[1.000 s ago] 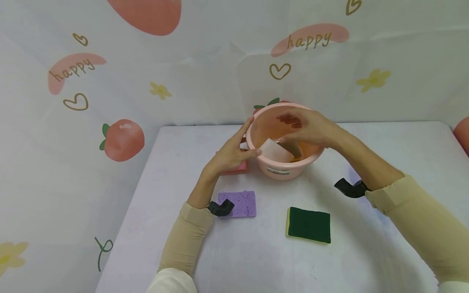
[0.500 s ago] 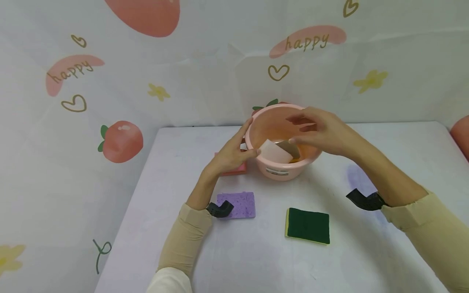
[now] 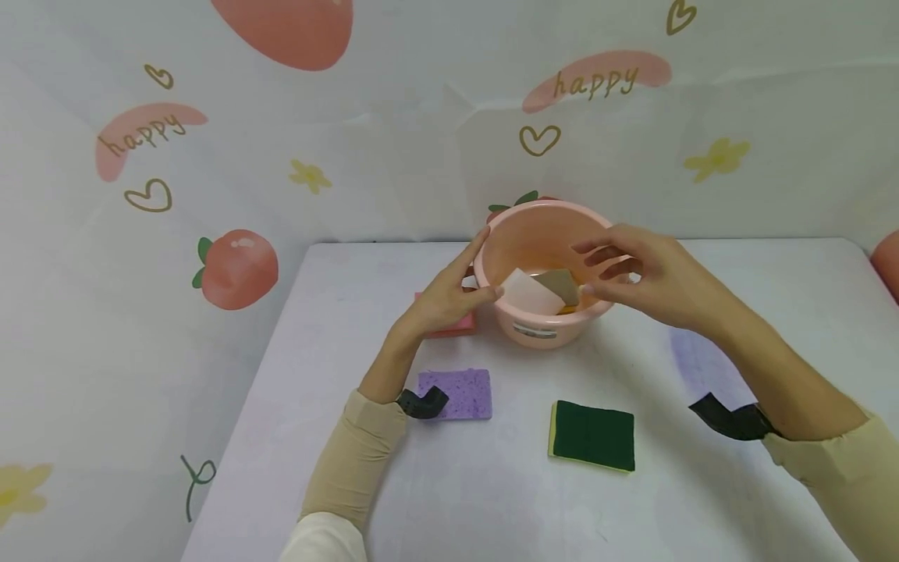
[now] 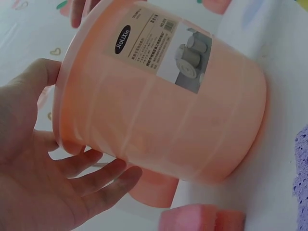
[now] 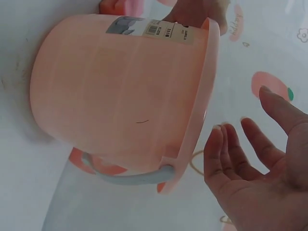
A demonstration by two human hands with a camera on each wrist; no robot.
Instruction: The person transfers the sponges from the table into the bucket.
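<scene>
A pink plastic bucket (image 3: 537, 336) stands at the back middle of the table, its mouth tipped toward the head camera. My left hand (image 3: 441, 298) holds its left side in the head view, thumb at the rim and the other fingers along the outer wall. Inside lie a pale pink block (image 3: 531, 293) and a tan block (image 3: 559, 287), both sponge-like, with a bit of orange under them. Over the right rim hovers my right hand (image 3: 653, 273), fingers loosely bent and nothing between them; the right wrist view shows a gap between fingertips and rim.
A purple sponge (image 3: 465, 394) lies left of centre, and a green-and-yellow scouring sponge (image 3: 593, 435) nearer the front. Beside the bucket's left, a red-pink sponge (image 3: 456, 326) is partly hidden by my left hand. A printed cloth (image 3: 393, 133) hangs behind the table (image 3: 506, 499).
My right hand has drawn out of the bucket, moving right and toward me, uncovering more of the tan block. The left hand stays at the bucket's left side.
</scene>
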